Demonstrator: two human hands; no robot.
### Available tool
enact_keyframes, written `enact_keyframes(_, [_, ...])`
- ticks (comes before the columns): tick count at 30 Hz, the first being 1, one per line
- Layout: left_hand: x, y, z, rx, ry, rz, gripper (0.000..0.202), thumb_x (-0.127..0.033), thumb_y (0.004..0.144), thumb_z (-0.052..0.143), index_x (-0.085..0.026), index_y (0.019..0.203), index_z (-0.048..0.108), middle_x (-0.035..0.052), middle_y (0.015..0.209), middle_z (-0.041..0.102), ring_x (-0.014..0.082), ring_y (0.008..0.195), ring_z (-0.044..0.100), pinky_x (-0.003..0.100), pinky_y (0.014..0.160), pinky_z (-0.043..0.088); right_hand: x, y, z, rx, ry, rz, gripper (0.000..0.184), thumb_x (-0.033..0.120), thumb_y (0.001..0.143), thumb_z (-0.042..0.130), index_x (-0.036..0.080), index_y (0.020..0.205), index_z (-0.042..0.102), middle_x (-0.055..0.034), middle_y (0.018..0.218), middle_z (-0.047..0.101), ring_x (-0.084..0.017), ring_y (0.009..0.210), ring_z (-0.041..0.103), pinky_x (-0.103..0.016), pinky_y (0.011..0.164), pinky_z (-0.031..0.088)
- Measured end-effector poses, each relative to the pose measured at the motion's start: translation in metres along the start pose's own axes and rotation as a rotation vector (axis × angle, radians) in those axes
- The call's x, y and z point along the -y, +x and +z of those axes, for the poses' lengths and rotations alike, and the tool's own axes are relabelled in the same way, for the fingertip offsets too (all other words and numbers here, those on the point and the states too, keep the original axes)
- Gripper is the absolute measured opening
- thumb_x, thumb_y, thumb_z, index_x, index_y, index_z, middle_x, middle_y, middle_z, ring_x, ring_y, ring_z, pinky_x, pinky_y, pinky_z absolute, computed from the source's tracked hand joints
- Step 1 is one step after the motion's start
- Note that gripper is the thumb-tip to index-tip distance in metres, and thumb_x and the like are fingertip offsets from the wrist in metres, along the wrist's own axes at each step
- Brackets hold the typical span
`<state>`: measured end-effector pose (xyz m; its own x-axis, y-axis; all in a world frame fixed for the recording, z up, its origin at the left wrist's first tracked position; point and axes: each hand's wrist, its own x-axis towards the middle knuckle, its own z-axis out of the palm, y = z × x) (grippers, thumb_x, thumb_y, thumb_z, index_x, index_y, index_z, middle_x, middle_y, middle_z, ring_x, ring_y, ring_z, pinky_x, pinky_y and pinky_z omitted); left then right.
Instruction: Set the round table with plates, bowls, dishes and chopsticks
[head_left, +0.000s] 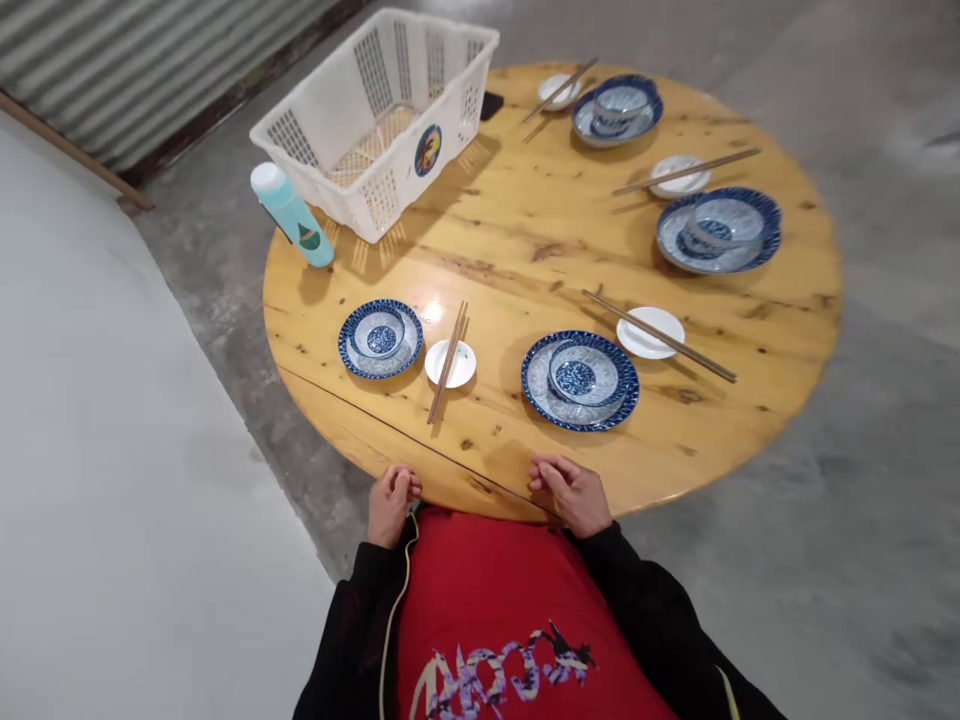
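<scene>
My left hand rests at the near edge of the round wooden table, its fingers curled in with nothing visible in them. My right hand lies on the same edge, fingers curled loosely, holding nothing. Nearest to them stand a blue patterned plate with a bowl, a white saucer with chopsticks across it, and a smaller blue plate with a bowl.
A white plastic basket and a teal bottle stand at the table's far left. Further place settings with blue plates, white saucers and chopsticks sit on the right and far side. Concrete floor surrounds the table.
</scene>
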<state>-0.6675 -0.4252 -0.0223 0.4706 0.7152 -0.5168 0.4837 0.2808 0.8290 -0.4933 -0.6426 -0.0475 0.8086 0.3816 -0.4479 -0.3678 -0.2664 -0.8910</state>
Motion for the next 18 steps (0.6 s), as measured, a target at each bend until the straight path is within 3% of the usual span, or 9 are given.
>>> enact_keyframes(6, [0.007,-0.002,-0.012,0.012,0.007,0.037,0.036,-0.053,0.076,0.063,-0.018,0.082,0.066,0.0026,0.071,0.069,0.0152,0.060,0.064,0.025,0.057,0.047,-0.006,-0.021,0.013,-0.004,0.009,0.026,0.060,0.075,0.065,0.068,0.017,0.083,0.070,-0.0071,0.068,0.071,-0.020,0.055,0.065,-0.033,0.052,0.056])
enact_keyframes(12, [0.033,-0.015,-0.033,-0.037,-0.037,-0.003,0.038,-0.055,0.073,0.065,-0.018,0.083,0.067,0.0028,0.071,0.070,0.0152,0.060,0.064,0.024,0.056,0.047,-0.012,-0.049,0.019,0.068,-0.074,0.035,0.060,0.075,0.065,0.068,0.018,0.083,0.070,-0.0068,0.070,0.071,-0.020,0.057,0.066,-0.035,0.058,0.057])
enact_keyframes(18, [0.058,-0.031,-0.036,-0.004,-0.056,-0.053,0.038,-0.053,0.073,0.064,-0.017,0.083,0.066,0.0033,0.071,0.070,0.0138,0.058,0.063,0.023,0.055,0.046,-0.031,-0.084,0.018,0.073,-0.198,0.063,0.054,0.071,0.071,0.062,0.018,0.084,0.068,-0.0060,0.070,0.070,-0.019,0.057,0.065,-0.034,0.059,0.057])
